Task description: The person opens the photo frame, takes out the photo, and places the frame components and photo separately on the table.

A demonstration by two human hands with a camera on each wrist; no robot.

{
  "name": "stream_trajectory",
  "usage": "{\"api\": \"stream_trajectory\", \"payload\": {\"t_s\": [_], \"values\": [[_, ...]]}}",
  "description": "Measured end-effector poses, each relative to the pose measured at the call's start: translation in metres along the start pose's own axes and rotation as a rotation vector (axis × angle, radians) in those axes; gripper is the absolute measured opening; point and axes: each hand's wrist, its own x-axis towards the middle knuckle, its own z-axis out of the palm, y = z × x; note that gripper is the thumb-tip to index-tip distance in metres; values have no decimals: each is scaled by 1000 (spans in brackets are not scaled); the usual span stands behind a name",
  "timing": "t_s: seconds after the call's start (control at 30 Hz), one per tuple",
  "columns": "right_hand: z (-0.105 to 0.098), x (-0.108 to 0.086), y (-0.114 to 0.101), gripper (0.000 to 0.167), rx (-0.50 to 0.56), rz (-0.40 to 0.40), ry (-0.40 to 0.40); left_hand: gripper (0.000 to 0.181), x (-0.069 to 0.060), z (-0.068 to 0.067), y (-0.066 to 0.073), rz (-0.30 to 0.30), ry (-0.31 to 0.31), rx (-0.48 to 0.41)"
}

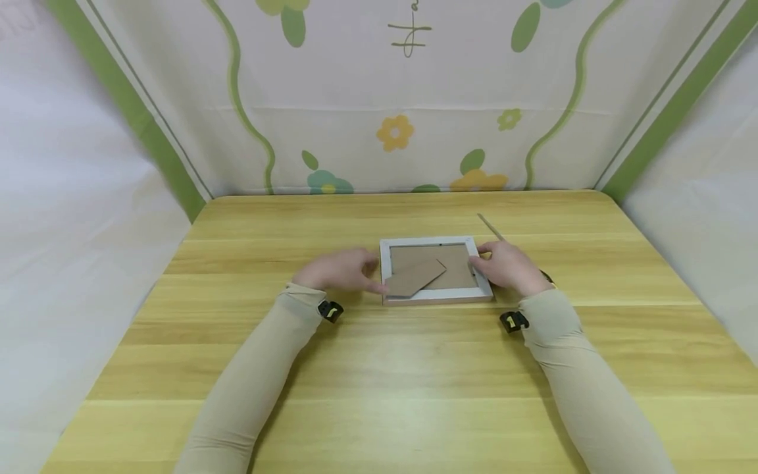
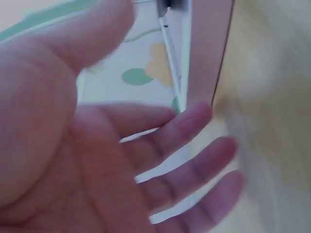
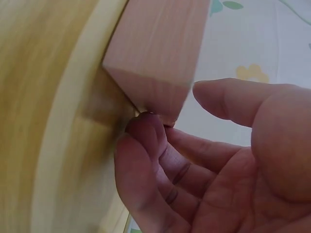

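Holding on here: my right grip point(image 1: 506, 265) is clamped on the picture frame point(image 1: 453, 293) by its right side; my left grip point(image 1: 340, 270), fingers apart, hovers at the left edge, contact too blurred to call. Progress, I'd judge: backing board point(image 1: 456, 273) seated, stand flap point(image 1: 414, 278) folded flat; whether it's fastened, I can't tell, and it isn't stood up yet. It lies back-up on the tabletop point(image 1: 379, 382), between my hands, long axis running left to right, flap slanting toward the near-left corner.
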Motion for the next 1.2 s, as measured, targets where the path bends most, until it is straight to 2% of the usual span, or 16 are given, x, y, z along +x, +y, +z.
{"api": "stream_trajectory", "payload": {"t_s": [0.1, 0.23, 0.33, 0.53, 0.8, 0.9, 1.07, 1.13, 1.2], "values": [[1, 1, 1, 52, -14, -22, 1, 72, 2, 6, 2, 14, -36, 58], [3, 2, 0, 44, -23, -29, 9, 88, 3, 14, 7, 3, -8, 117], [4, 2, -3, 38, -18, -22, 17, 91, 4, 18, 10, 12, 6, 136], [7, 0, -6, 35, 0, -23, 26, 90, 5, 23, 15, -3, 39, 149], [6, -3, -8, 39, 50, 20, -1, 80, 6, 23, 10, 7, 59, 149], [3, -4, -8, 41, 106, 31, -5, 80, 8, 20, 7, 64, 72, 84], [1, -2, -8, 40, 345, -2, -2, 97, 11, 10, -2, 212, 75, -189], [-2, -2, -8, 45, 464, -21, 4, 106, 7, 2, -3, 218, 91, -263], [-6, -3, -9, 53, 565, -39, 29, 105, 1, -9, -2, 196, 129, -299]]}}
